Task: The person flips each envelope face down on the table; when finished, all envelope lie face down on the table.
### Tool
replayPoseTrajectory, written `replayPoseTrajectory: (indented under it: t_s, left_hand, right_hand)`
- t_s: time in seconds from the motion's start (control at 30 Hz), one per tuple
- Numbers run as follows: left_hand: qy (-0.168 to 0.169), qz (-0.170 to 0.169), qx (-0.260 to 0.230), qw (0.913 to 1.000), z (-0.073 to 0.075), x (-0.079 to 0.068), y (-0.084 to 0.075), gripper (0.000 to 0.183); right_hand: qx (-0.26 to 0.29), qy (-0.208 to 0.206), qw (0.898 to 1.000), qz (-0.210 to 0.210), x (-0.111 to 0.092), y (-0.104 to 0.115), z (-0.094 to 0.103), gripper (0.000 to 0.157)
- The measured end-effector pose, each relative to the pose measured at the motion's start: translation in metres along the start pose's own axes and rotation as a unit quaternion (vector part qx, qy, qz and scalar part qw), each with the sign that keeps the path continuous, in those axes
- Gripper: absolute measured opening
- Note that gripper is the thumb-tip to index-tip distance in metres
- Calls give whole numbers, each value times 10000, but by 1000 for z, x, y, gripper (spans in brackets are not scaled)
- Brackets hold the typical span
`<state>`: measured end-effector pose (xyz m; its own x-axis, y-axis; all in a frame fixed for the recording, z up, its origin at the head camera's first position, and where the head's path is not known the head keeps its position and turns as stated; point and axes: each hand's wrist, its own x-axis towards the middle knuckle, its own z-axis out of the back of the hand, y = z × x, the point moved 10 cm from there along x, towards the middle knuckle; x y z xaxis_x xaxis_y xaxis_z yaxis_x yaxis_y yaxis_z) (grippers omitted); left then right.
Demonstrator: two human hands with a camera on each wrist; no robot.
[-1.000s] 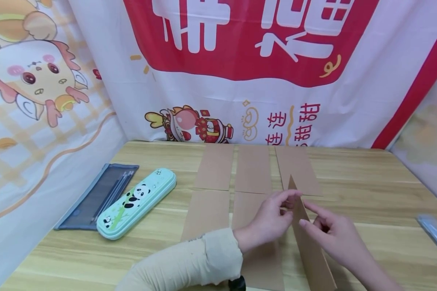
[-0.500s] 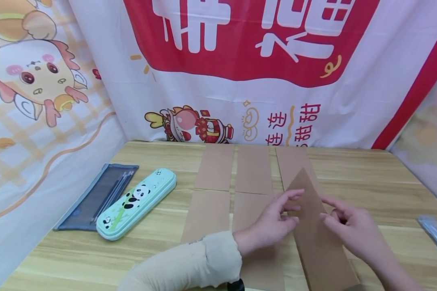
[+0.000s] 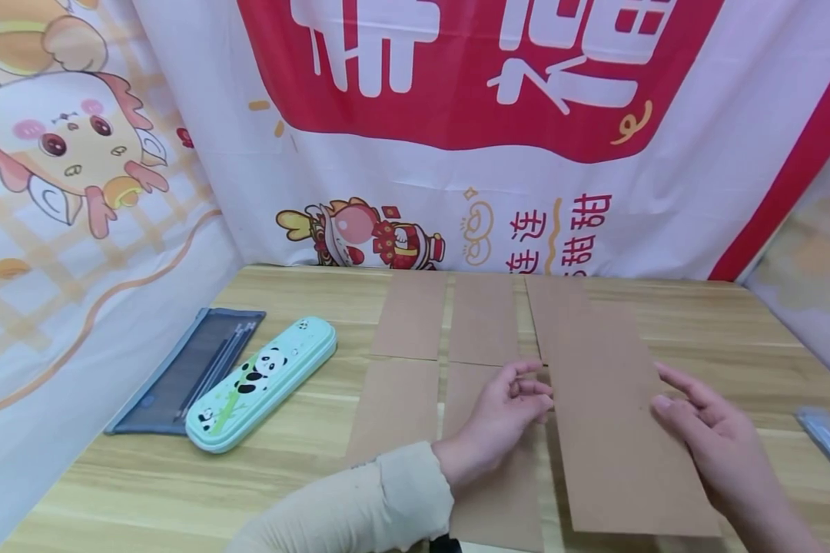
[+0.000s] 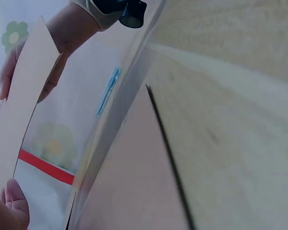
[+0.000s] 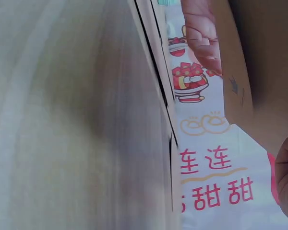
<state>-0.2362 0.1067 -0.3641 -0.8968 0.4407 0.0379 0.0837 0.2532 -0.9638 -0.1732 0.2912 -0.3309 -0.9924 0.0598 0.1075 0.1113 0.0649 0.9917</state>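
A brown cardboard sheet (image 3: pixel 622 422) is raised at a tilt over the right part of the table, its broad face turned up towards the head camera. My right hand (image 3: pixel 712 438) holds its right edge, thumb on the near face and fingers reaching behind. At the left edge, my left hand (image 3: pixel 494 415) has thumb and fingertips drawn together on the cardboard. The left wrist view shows the same sheet (image 4: pixel 24 96) between the left hand (image 4: pixel 14 208) and the right hand (image 4: pixel 72 33). Small dark print shows near one corner of the sheet (image 5: pixel 235 103).
More brown cardboard pieces (image 3: pixel 480 315) lie flat in rows on the wooden table (image 3: pixel 705 330). A panda pencil case (image 3: pixel 263 384) overlaps a blue mesh pouch (image 3: pixel 187 376) at left. A slim light-blue item (image 3: pixel 828 445) lies at right. Printed cloth (image 3: pixel 415 130) hangs behind.
The cardboard sheet has turned from nearly edge-on to face-up and shifted right. My right hand has moved right and slightly down with it; the left has drawn back slightly to its left edge.
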Motion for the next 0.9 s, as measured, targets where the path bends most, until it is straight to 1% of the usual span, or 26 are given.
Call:
replayPoseTrajectory:
  t_s: [0.07,0.17,0.27,0.37,0.43,0.47,0.53,0.57,0.6,0.67,0.73,0.83,0.9]
  left_hand:
    - [-15,21,-170,9999,-1,0,1,48]
    - [-78,33,-344,9994,0,0,2,50]
    - [-144,33,-451,9989,0,0,1,50]
    - [-158,42,-466,9988,0,0,0,50]
    - [-140,63,-472,9988,-1,0,-1,51]
    - [-119,78,-453,9989,-1,1,-1,51]
    - [-71,129,-383,9992,-2,1,0,53]
    - [-49,159,-337,9993,-3,1,1,53]
    - [-16,191,-257,9995,-4,1,1,54]
    - [40,257,-66,9996,-6,1,3,55]
    - [90,331,155,9993,-8,1,6,57]
    - [162,412,582,9973,-11,0,10,60]
    - [217,499,879,9946,-12,-1,13,62]
  right_hand:
    - [307,116,9994,91,0,-2,-1,41]
    - [518,162,9985,104,1,-3,0,41]
    - [651,188,9977,38,2,-7,0,40]
    - [650,237,9975,-120,3,-14,2,40]
    - [449,267,9982,-291,5,-18,6,40]
    - [249,323,9985,-371,6,-20,9,41]
    - [-473,442,9967,-483,9,-21,14,42]
    - [-910,511,9930,-556,10,-22,16,42]
    - [-1369,585,9869,-623,11,-23,19,42]
    - [-2252,801,9679,-772,12,-26,20,39]
    - [-2877,1026,9461,-1076,13,-31,21,46]
    - [-3279,1458,9208,-1526,12,-40,20,71]
    - [-3319,1690,9122,-1708,11,-45,20,75]
